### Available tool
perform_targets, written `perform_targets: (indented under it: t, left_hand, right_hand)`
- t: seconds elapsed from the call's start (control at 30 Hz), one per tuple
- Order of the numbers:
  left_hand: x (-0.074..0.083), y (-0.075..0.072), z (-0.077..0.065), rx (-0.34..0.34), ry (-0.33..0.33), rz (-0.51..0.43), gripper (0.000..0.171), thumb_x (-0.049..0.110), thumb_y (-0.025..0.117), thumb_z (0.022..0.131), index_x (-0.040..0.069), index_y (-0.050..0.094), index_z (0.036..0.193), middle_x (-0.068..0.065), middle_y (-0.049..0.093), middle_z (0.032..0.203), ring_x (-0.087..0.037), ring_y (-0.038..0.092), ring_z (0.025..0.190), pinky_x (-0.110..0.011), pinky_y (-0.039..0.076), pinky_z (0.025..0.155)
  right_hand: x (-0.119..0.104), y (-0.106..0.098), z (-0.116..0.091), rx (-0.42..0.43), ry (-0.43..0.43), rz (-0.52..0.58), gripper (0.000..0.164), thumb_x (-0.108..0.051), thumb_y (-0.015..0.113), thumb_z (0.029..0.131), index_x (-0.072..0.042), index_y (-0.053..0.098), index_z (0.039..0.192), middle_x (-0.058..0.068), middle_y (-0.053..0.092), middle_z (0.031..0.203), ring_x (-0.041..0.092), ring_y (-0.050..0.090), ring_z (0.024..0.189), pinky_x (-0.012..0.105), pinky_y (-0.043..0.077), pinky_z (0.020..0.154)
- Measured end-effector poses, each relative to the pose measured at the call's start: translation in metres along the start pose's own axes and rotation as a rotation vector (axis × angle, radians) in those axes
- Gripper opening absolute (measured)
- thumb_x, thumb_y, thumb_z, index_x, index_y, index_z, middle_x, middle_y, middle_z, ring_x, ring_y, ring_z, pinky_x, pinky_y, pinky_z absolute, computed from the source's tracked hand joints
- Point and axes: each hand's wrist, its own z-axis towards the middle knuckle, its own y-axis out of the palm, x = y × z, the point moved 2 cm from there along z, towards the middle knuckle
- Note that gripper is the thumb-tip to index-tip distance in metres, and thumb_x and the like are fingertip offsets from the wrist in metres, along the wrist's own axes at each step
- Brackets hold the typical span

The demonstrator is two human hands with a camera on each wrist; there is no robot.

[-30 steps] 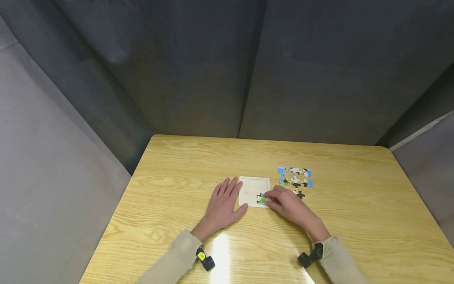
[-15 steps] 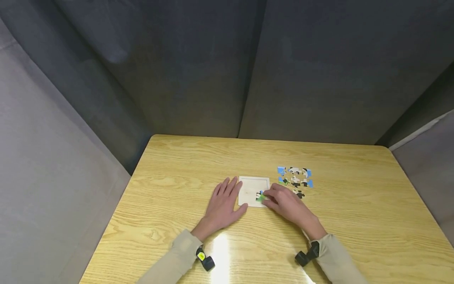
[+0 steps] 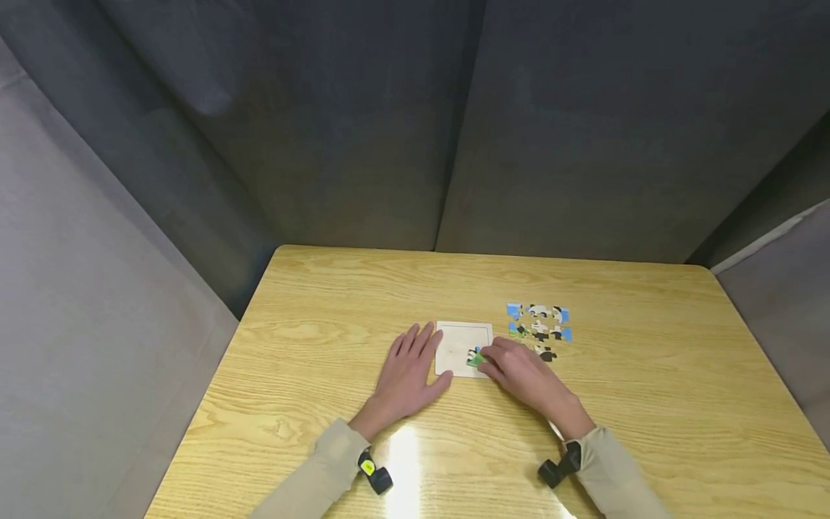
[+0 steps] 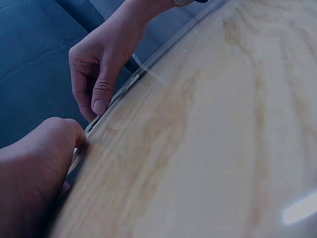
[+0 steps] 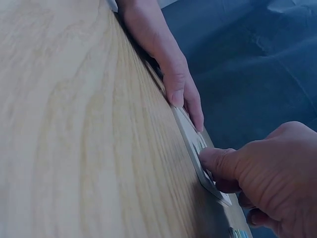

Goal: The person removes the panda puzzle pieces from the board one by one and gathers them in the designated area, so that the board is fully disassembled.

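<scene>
A square, pale puzzle board (image 3: 457,340) with a thin dark line inside its border lies on the table. Spread beside its left edge, my left hand (image 3: 403,380) rests with straight fingers, the fingertips and thumb at the border. My right hand (image 3: 524,371) pinches a green, white and black jigsaw piece (image 3: 474,357) over the lower right part of the board; the fingers hide part of it. In the right wrist view, thumb and fingers of the right hand (image 5: 270,173) meet low over the board (image 5: 187,130), across from the left hand (image 5: 171,64).
Right of the board, several loose jigsaw pieces (image 3: 540,329) with panda and blue parts lie face up in rough rows. One black and white piece (image 3: 547,355) lies close to the right hand. Behind the wooden table (image 3: 350,288) hangs a dark curtain (image 3: 350,144).
My right hand has shifted slightly left and away from me, taking the jigsaw piece off the board's lower right corner toward its middle. The left hand has stayed in place.
</scene>
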Motion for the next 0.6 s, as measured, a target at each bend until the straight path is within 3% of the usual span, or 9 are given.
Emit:
perform_targets:
  t: [0.3, 0.6]
  left_hand:
    - [0.001, 0.001, -0.001, 0.011, 0.012, -0.006, 0.08, 0.067, 0.034, 0.103, 0.019, 0.026, 0.167, -0.006, 0.021, 0.174, -0.032, 0.017, 0.16, -0.052, 0.017, 0.127]
    - [-0.001, 0.0, -0.001, 0.007, 0.003, -0.001, 0.081, 0.067, 0.033, 0.103, 0.02, 0.025, 0.167, -0.005, 0.021, 0.174, -0.031, 0.017, 0.16, -0.051, 0.016, 0.127]
  right_hand:
    - [-0.006, -0.002, -0.01, -0.036, 0.013, -0.035, 0.022, -0.019, 0.075, 0.097, -0.004, 0.074, 0.113, 0.002, 0.066, 0.096, 0.013, 0.059, 0.079, 0.036, 0.056, 0.072]
    - [-0.008, -0.008, -0.01, -0.127, 0.072, 0.119, 0.029, -0.021, 0.08, 0.092, -0.005, 0.072, 0.115, -0.006, 0.053, 0.085, 0.007, 0.045, 0.072, 0.026, 0.043, 0.065]
